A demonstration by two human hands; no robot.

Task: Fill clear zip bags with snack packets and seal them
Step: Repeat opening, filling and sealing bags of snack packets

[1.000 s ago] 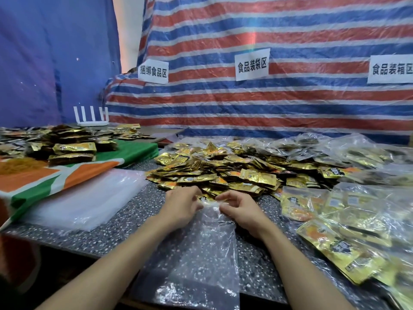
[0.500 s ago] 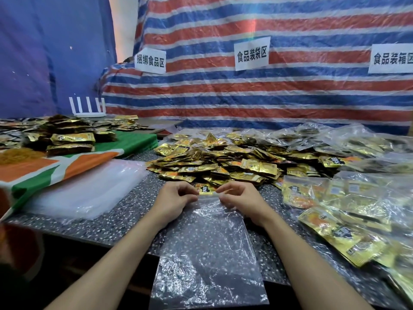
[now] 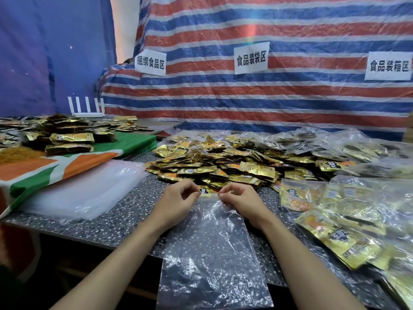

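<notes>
Bag [image 3: 212, 253], empty, lies flat on the worktop [image 3: 125, 211] overhanging its near edge, its mouth pinched by curled fingers of left hand [image 3: 178, 203] and right hand [image 3: 243, 203]; the slick film could slip free or slide off, and signs [image 3: 250, 58] behind read 捆绑食品区, 食品装袋区, 食品装箱区.

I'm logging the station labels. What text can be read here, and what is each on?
"捆绑食品区": left white paper sign on the red, white and blue striped tarp.
"食品装袋区": middle white paper sign, same tarp.
"食品装箱区": right white paper sign, same tarp.
Gold foil snack packets: dark print too blurred to read.
</notes>
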